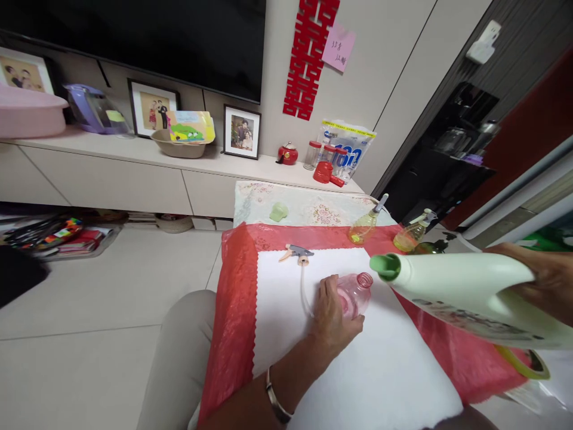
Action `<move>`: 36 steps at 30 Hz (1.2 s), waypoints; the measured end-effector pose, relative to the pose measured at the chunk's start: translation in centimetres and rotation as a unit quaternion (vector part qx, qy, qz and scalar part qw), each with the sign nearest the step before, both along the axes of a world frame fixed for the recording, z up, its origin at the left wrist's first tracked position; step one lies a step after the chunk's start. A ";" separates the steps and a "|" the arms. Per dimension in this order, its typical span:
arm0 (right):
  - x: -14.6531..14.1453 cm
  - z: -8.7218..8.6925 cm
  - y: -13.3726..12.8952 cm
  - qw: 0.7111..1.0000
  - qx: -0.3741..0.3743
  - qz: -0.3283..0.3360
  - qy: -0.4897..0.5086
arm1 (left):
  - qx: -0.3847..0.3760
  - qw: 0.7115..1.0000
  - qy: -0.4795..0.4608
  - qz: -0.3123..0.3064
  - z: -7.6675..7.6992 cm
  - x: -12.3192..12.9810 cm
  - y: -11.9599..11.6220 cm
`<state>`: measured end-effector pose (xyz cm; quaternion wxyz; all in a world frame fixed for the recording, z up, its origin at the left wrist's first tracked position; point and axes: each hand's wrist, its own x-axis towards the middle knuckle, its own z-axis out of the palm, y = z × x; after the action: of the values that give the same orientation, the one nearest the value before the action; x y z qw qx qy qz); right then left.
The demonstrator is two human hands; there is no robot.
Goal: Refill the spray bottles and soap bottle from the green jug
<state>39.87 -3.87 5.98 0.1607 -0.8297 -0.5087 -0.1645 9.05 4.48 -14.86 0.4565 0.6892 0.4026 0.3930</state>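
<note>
My left hand (333, 316) is wrapped round a clear pink spray bottle (356, 292), whose open neck tilts up to the right. In my right hand (548, 278) is a large pale green jug (465, 272), gripped by its handle and tipped on its side. The jug's green spout points left, just above and right of the bottle's neck, apart from it; no liquid shows between them. A grey and peach spray trigger head (298, 255) with its thin tube lies behind my left hand on the white cloth (380, 370).
Two spray bottles with yellowish liquid, one here (363, 227), stand at the table's back right. A pale green cap (278, 211) lies on the floral cover. Red plastic sheeting (235, 298) surrounds the cloth. Behind, a cabinet (134, 179) holds photo frames, jars and a red teapot (287, 154).
</note>
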 end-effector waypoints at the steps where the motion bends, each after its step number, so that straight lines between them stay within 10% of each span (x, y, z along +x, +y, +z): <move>1: -1.1 0.0 0.3 0.999 -0.045 -0.019 0.015 | 0.001 1.000 -0.004 0.001 0.0 0.0 -0.1; 7: -5.9 -1.5 2.8 0.964 0.128 -0.109 0.206 | 0.018 1.000 -0.014 -0.002 0.0 0.1 -0.2; 14: -5.2 -7.9 7.3 0.899 0.271 -0.103 0.328 | -0.016 1.000 -0.003 -0.020 0.0 0.0 0.1; 25: -8.0 -16.3 14.8 0.884 0.294 -0.018 0.364 | 0.037 0.999 -0.013 -0.017 -1.5 0.5 0.0; 30: -7.0 -16.3 14.3 0.921 0.206 -0.012 0.332 | 0.019 0.999 -0.007 -0.026 -0.4 0.2 0.0; 36: -8.5 -12.1 8.0 0.973 0.129 0.044 0.184 | 0.004 1.000 -0.005 -0.017 -0.3 0.3 -0.1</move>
<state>31.41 4.14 -6.13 0.3647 -0.7947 -0.4807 -0.0659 9.30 4.34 -15.21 0.4629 0.6958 0.3866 0.3901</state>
